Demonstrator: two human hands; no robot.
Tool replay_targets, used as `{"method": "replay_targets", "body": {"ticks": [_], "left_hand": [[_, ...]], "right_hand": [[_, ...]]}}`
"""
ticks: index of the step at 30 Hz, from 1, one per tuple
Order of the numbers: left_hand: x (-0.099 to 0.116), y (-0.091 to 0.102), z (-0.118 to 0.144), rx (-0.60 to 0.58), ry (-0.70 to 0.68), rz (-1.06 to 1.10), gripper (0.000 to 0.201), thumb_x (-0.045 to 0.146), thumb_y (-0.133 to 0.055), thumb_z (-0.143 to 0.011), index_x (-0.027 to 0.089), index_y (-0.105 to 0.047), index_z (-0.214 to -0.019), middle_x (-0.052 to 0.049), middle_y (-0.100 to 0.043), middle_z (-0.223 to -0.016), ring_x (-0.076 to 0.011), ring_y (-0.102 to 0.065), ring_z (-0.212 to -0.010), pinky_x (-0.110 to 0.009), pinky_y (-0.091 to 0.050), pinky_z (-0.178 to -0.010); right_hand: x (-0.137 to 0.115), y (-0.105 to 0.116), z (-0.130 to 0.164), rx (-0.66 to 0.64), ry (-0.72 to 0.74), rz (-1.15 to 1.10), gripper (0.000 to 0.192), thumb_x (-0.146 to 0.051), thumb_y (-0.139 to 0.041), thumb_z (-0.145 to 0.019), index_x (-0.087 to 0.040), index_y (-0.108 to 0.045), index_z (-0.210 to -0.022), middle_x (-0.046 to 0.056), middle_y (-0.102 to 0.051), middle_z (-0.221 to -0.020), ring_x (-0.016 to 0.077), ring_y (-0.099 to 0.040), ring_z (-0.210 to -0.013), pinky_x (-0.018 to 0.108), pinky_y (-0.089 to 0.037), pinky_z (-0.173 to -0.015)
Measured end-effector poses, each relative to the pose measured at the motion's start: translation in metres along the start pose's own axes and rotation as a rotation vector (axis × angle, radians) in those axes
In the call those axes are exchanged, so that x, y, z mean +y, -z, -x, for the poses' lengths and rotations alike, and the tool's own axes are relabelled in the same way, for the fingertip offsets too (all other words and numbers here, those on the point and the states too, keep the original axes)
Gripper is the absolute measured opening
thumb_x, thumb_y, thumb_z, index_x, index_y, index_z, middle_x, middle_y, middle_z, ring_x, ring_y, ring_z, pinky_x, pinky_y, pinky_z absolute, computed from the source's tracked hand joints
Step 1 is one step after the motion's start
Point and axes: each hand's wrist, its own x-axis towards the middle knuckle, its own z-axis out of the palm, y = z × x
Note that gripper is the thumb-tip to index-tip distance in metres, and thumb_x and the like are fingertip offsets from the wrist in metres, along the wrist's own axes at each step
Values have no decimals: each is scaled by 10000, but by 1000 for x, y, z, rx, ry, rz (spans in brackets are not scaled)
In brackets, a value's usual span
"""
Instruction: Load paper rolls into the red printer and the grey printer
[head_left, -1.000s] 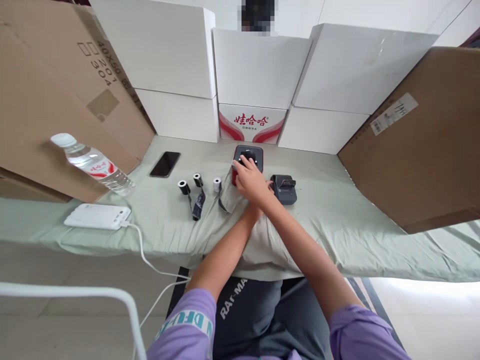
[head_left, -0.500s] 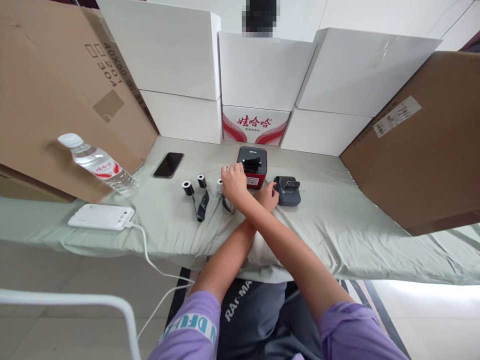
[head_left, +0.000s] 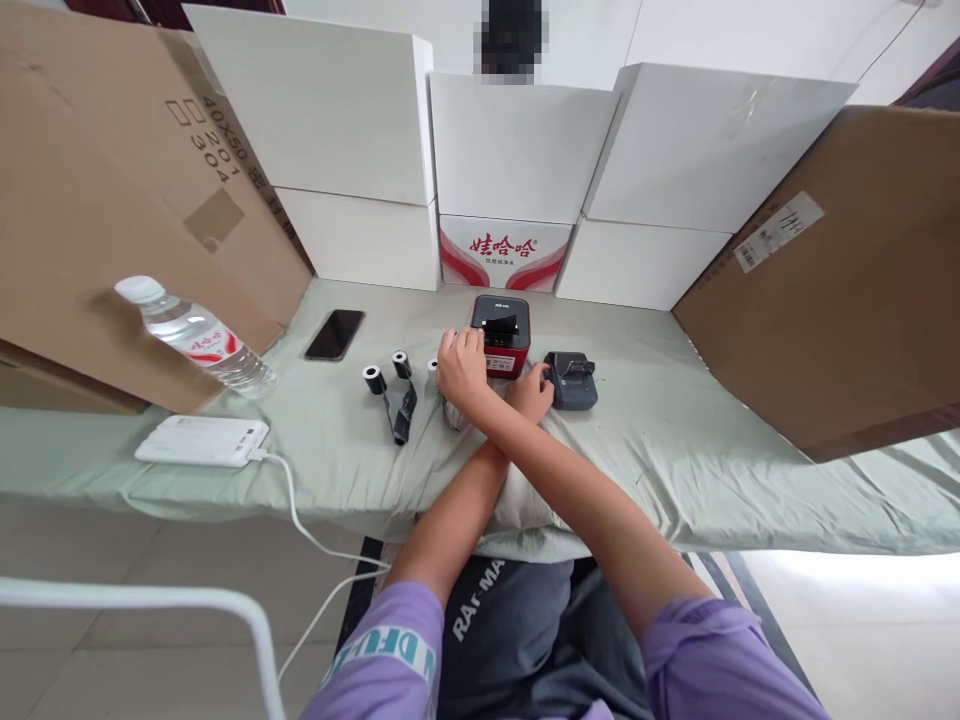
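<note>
My forearms are crossed, the right one over the left. My left hand (head_left: 531,393) has its fingers a little apart at the left side of a dark grey label printer (head_left: 574,388), seemingly touching it. My right hand (head_left: 461,368) rests palm down by the front left corner of a red and black printer (head_left: 504,358), fingers forward with their tips partly hidden. From this printer's top slot comes a black strip (head_left: 501,326). Left of my right hand, a small roll (head_left: 433,367) is partly covered. Two black paper rolls (head_left: 373,380) with trailing black strips (head_left: 403,422) stand farther left.
A phone (head_left: 335,335), a water bottle (head_left: 199,338) and a white power bank (head_left: 202,441) with a cable lie to the left. White boxes (head_left: 517,150) line the back. Brown cartons (head_left: 90,180) flank the cloth-covered surface (head_left: 645,450). A white tube (head_left: 135,598) crosses the lower left.
The view has shifted slightly. The black strip at the red printer's slot looks a little more raised. Both hands stay nearly where they were.
</note>
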Motion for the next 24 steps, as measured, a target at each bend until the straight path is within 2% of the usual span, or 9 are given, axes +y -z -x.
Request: {"method": "replay_targets", "body": {"ticks": [4,11,16,24], "left_hand": [[-1,-2,-3,1,27,-37,403,198,-548,-948,274,-648,-1331,-40,-777,-976,-227,-730,-917,-298,-530,-830],[0,5,1,-50,23,-23,413,199,-562,-956,242,-632,-1361,-52,-780,-1005,-214,-728,-886,-285,-524,-820],[2,10,7,-57,30,-1,386,181,-566,-953,216,-660,-1327,-67,-782,-1008,-204,-714,-866,-274,-505,-786],[-11,-2,2,-38,-8,14,303,181,-565,-949,214,-710,-1212,-58,-779,-1025,-191,-709,-899,-266,-499,-800]], "right_hand": [[6,5,-18,-68,6,-56,242,-178,-502,-950,-50,-630,-1110,262,-687,-1112,337,-614,-1114,513,-314,-1210],[4,1,-48,-104,-48,-47,245,-106,-539,-910,-38,-667,-1108,260,-710,-1075,311,-662,-1068,550,-372,-1175],[1,-1,-47,-82,-65,-34,250,-69,-543,-884,-28,-660,-1101,266,-706,-1070,313,-667,-1058,561,-393,-1155],[3,-3,-40,-73,-73,-53,241,-125,-532,-913,-34,-665,-1093,257,-699,-1115,326,-655,-1087,535,-355,-1191]]}}
